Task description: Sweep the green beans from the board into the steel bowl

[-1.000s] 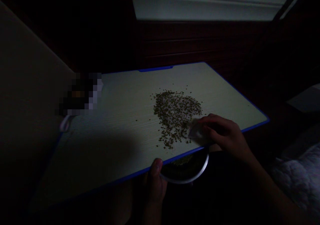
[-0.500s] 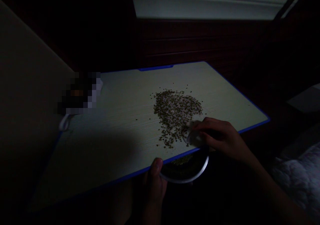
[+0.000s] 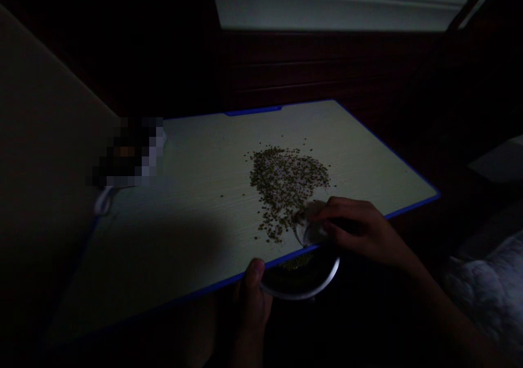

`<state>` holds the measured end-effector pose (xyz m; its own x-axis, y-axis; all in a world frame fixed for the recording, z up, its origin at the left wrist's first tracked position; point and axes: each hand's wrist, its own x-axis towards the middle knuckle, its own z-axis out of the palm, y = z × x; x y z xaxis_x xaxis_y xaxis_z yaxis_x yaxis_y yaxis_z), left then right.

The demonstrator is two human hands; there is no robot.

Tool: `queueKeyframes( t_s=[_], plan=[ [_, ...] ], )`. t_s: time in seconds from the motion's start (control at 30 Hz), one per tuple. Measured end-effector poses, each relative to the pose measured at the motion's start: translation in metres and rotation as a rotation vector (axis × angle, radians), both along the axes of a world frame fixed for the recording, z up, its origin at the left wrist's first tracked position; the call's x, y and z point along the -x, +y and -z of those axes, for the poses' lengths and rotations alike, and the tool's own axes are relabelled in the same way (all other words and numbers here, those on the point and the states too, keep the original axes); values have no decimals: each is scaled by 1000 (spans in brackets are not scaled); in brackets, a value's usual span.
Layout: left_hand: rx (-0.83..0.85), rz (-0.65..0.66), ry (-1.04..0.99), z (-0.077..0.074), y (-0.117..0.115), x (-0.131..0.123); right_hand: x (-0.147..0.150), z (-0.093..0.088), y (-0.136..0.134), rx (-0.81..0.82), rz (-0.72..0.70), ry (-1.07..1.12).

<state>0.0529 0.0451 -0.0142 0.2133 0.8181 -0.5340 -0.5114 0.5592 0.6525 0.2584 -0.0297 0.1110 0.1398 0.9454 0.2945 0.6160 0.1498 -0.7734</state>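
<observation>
A pile of small greenish-brown grains (image 3: pixel 286 185) lies spread on a pale table top with a blue edge (image 3: pixel 196 204). My right hand (image 3: pixel 359 229) is closed on a small pale, rounded scraper-like object (image 3: pixel 309 227) that rests on the table at the pile's near right side, close to the front edge. My left hand (image 3: pixel 253 297) grips the rim of a round metal bowl (image 3: pixel 302 283) held just under the table's front edge. Some grains lie in the bowl. The scene is very dark.
A blurred-out object (image 3: pixel 128 152) and a white loop (image 3: pixel 102 201) sit at the table's left side. A pale wall panel stands to the left, a quilted white fabric (image 3: pixel 486 297) at the lower right, and a light strip along the back.
My right hand has slid the pale object leftward and toward the front edge, pushing grains along the pile's near side. My left hand and the bowl have stayed in place.
</observation>
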Motion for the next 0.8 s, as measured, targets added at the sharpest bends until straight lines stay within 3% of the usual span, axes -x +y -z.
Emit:
queueKeyframes(
  t_s=[0.23, 0.43, 0.6, 0.8],
  plan=[
    [28, -13, -102, -13, 0, -5, -2, 0, 1, 3, 14, 0],
    [35, -8, -66, -7, -1, -3, 0, -1, 1, 10, -47, 11],
    [4, -12, -71, -1, -1, -2, -12, 2, -5, 9, 59, 29],
    [38, -29, -32, -10, -1, -4, -22, 5, -16, 51, 133, 0]
  ],
)
